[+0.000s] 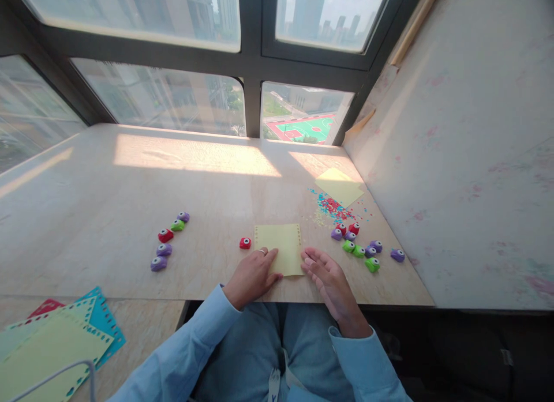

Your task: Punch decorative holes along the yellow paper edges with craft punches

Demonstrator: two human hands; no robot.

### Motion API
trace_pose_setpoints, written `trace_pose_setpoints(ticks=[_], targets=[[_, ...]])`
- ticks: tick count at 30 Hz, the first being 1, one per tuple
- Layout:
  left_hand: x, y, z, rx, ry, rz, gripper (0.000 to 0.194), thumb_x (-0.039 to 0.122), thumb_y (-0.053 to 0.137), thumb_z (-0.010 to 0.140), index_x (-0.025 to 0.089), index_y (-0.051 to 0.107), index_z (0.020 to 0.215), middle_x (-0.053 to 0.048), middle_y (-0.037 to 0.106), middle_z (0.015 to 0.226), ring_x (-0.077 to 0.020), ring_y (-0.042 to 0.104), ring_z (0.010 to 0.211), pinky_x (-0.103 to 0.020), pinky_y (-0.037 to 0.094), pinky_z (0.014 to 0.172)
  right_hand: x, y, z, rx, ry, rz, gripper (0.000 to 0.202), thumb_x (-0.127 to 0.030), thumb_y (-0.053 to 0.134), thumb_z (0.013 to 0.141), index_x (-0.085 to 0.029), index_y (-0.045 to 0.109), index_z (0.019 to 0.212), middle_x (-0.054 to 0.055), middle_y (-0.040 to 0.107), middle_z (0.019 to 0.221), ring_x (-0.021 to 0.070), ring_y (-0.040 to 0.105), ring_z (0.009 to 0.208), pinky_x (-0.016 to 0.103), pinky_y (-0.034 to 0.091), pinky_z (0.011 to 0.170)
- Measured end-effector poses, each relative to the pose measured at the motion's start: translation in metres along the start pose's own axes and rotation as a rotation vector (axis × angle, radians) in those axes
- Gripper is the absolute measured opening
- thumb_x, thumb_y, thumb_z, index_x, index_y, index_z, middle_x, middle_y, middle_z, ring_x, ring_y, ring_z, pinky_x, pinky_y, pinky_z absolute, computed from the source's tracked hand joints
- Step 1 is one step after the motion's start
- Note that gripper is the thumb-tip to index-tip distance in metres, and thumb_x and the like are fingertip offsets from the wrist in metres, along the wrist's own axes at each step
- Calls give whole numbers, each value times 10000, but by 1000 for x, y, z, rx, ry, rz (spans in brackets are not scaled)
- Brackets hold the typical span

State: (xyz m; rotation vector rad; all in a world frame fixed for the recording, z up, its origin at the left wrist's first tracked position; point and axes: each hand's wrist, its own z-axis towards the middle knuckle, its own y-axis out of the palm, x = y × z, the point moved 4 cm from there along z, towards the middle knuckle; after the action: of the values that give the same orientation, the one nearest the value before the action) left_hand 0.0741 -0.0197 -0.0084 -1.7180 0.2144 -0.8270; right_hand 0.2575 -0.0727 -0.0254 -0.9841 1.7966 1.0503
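Note:
A small sheet of pale yellow paper (281,240) lies on the table before me, with small punched holes along its left and right edges. My left hand (253,275) is at its lower left, index finger on top and thumb by the bottom edge, gripping it. Along the right edge rests my right hand (328,280), fingers loosely bent with the palm turned inward and nothing visible in them. Just left of the sheet sits a red craft punch (245,243).
Several purple, green and red punches (359,251) stand to the right, below scattered paper bits (334,208) and another yellow sheet (340,186). More punches (164,250) form a line at left. Punched coloured sheets (56,344) lie lower left, near a cable (73,366). A wall (467,160) bounds the right.

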Motion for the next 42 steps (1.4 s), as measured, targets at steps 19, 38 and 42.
trace_pose_setpoints(ticks=[19,38,42], targets=[[-1,-2,0,21,6,-23,516,365,605,868,138,469,1312,-170,630,1144,-311,615,1051,-420,482,903,-19,10,37,-56,-82,-409,324,-456,692,733,-149,736,827,-43,564,475,87,422,364,193,314,321],[-65,-69,-7,418,-273,-276,375,377,556,828,130,644,1097,-44,684,799,-196,629,701,-340,480,699,-13,-10,50,100,-293,-516,300,-438,628,745,-172,713,853,140,679,1234,282,691,940,312,551,629],[-69,-70,-8,419,-275,-282,379,390,560,831,136,641,1100,-47,686,813,-193,630,702,-339,491,700,-8,-12,45,128,-293,-489,359,-480,617,781,-162,698,923,162,697,1188,257,707,802,281,516,520]])
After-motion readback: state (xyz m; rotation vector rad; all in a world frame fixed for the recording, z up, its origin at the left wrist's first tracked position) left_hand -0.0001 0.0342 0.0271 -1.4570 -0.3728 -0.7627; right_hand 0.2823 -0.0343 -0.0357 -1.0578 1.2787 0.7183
